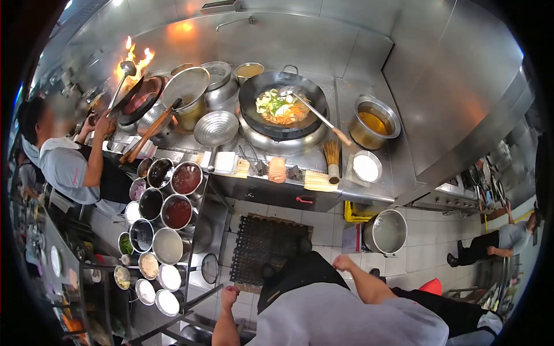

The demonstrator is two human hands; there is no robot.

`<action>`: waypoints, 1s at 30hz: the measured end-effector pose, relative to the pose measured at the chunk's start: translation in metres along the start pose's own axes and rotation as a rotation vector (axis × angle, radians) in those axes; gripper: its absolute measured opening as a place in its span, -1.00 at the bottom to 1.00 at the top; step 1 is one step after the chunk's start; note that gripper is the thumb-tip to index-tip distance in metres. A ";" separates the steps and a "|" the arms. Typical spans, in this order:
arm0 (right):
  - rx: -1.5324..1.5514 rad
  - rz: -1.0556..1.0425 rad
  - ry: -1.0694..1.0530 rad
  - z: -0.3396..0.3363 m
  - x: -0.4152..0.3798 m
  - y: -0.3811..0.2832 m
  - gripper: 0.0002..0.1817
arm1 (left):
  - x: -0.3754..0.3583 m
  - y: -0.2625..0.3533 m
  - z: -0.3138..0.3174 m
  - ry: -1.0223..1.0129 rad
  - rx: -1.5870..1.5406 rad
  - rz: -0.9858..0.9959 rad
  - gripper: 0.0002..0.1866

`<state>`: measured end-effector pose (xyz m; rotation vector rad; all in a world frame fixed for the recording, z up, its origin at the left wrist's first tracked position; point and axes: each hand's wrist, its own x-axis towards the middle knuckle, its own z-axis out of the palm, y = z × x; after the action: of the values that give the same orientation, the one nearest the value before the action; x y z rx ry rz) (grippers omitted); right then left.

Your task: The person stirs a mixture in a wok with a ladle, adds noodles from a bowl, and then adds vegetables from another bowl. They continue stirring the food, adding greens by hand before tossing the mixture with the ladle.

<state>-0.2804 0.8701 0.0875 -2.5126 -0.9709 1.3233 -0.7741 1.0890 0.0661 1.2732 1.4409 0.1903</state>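
Note:
My left hand (229, 297) is curled into a fist low in front of me, close to the metal rail of the seasoning rack. On the other side of my black apron (300, 274), my right hand (344, 263) is also closed, over the floor; nothing shows in either fist. Ahead on the stove sits a large black wok (311, 92) with chopped greens and brownish food (283, 108) in it. A wooden-handled ladle (320, 118) leans across the wok's rim, touched by neither hand.
Seasoning pots (176, 211) crowd the left rack. A perforated strainer (216, 128), a bamboo brush (332, 158) and an oil pot (374, 122) line the stove. A tall pot (388, 232) stands at floor level. At left, a co-worker (75, 167) handles a flaming pan; another person (508, 239) is far right.

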 end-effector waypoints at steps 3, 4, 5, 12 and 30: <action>-0.039 -0.152 0.228 0.057 0.005 0.053 -0.88 | -0.005 0.010 0.012 -0.070 -0.066 0.049 -0.87; 0.207 -0.027 0.140 0.057 -0.002 0.060 -0.91 | -0.013 0.022 0.018 -0.130 0.066 0.056 -0.87; 0.453 0.096 0.051 0.053 -0.008 0.065 -0.91 | -0.015 0.032 0.024 -0.190 0.198 0.065 -0.83; 0.215 0.116 -0.077 0.008 -0.031 0.057 -0.79 | -0.015 0.020 0.094 -0.301 0.437 -0.060 -0.76; 0.722 0.240 -0.026 -0.013 -0.019 0.180 -0.80 | -0.023 0.137 0.166 -0.186 0.588 0.104 -0.72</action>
<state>-0.1924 0.7203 0.0360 -2.0740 -0.1260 1.4333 -0.5704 1.0406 0.1213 1.7892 1.3124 -0.3006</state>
